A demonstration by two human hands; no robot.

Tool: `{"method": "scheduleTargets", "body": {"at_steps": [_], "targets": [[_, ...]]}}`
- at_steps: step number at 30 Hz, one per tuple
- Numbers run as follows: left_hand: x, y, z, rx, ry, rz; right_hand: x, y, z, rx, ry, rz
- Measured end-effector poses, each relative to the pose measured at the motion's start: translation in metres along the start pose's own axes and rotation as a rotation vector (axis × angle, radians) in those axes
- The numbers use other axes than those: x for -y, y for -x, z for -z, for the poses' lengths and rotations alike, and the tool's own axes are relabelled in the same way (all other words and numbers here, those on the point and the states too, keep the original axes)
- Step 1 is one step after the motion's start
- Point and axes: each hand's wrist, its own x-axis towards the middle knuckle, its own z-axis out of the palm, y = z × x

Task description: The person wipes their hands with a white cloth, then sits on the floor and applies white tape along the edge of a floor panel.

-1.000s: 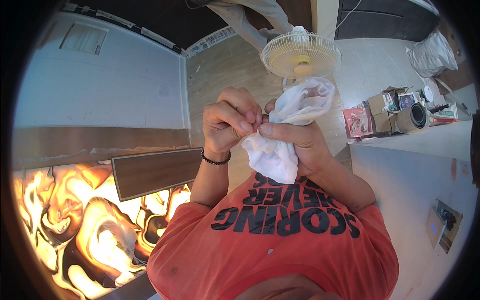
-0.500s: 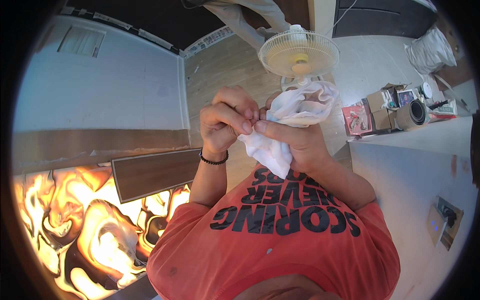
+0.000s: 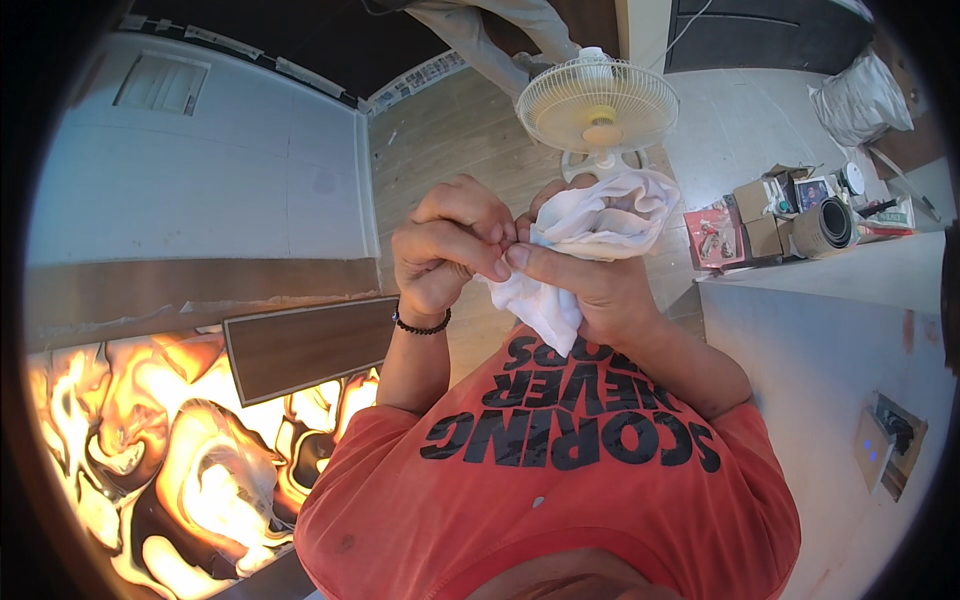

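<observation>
A crumpled white cloth (image 3: 610, 222) is bunched in my right hand (image 3: 590, 285), which is closed around it. One part of the cloth spreads above my right thumb, and a loose corner hangs below toward my red shirt. Right beside that thumb is my left hand (image 3: 455, 245), with a dark beaded bracelet (image 3: 422, 328) on its wrist. The left fingers are curled in a pinch, their tips close to the right fingertips at the edge of the cloth. What lies between the left fingertips is too small to tell.
A pedestal fan (image 3: 600, 115) stands ahead, with another person's trousered legs (image 3: 480, 40) behind it. To the right, cardboard boxes (image 3: 765, 220) and a dark roll (image 3: 828, 225) sit past a pale surface (image 3: 800, 340). A brown panel (image 3: 310, 345) and a flame-patterned surface (image 3: 190, 460) lie to the left.
My left hand has shifted slightly to the left, its pinch still close to my right thumb. The upper part of the cloth has changed its folds a little in my right hand.
</observation>
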Motion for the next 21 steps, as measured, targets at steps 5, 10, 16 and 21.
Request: {"method": "scheduleTargets", "body": {"at_steps": [5,10,16,21], "targets": [[0.001,0.001,0.004,0.032,-0.064,-0.023,0.005,-0.002,-0.004,-0.027,-0.060,-0.078],[-0.001,-0.003,0.002,0.053,-0.136,-0.030,0.000,-0.004,0.004,0.011,0.254,0.212],[0.006,0.003,0.002,-0.013,-0.080,0.010,0.005,-0.005,-0.003,-0.059,0.300,0.287],[0.003,0.007,-0.018,-0.280,0.083,0.209,-0.001,-0.011,0.013,0.013,0.747,0.722]]}}
